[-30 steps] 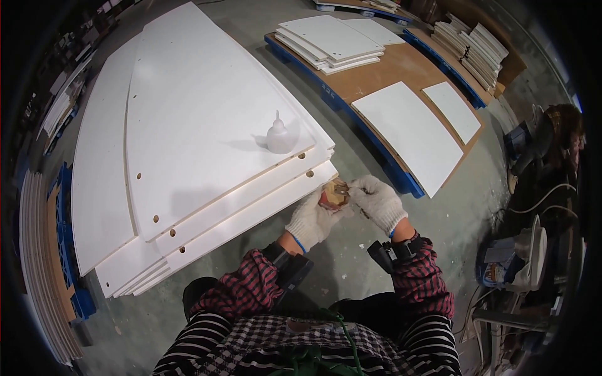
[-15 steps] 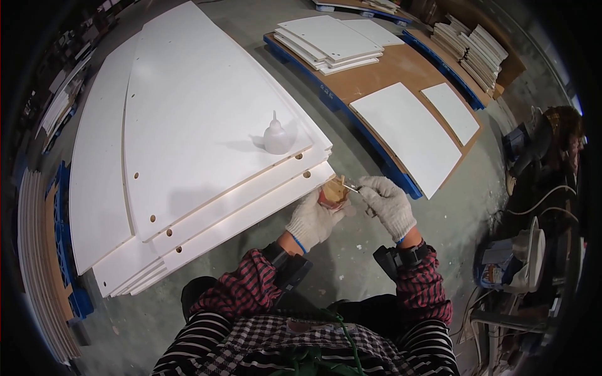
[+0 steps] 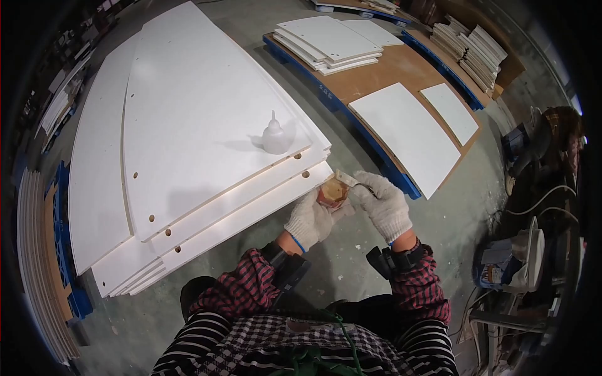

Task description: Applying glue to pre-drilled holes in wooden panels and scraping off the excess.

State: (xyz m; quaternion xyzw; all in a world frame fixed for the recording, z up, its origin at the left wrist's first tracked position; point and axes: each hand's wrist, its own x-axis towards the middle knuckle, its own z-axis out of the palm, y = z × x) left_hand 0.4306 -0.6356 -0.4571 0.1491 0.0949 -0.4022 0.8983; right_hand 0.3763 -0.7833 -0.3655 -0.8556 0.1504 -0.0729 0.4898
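My left hand point(image 3: 311, 220), in a white knit glove, is closed around a small reddish cup point(image 3: 332, 193) with a tan paste inside, just off the corner of the white boards. My right hand point(image 3: 384, 203), gloved likewise, grips a small putty knife point(image 3: 345, 178) whose flat blade sits at the cup's far rim. Left of the hands lies a stack of large white boards point(image 3: 188, 113) with round holes along their edges. A translucent squeeze bottle point(image 3: 274, 138) with a thin nozzle stands upright on the top board.
Beyond the hands, a brown board on a blue pallet point(image 3: 326, 94) carries stacked white panels point(image 3: 329, 39) and two single ones, including a larger panel point(image 3: 407, 135). At the right stand a cluttered bucket point(image 3: 501, 263) and cables. More boards point(image 3: 39, 250) lean at the far left.
The putty knife has turned and lifted from inside the cup to its far rim, its blade now showing. My right hand has shifted slightly left; my left hand stays nearly in place.
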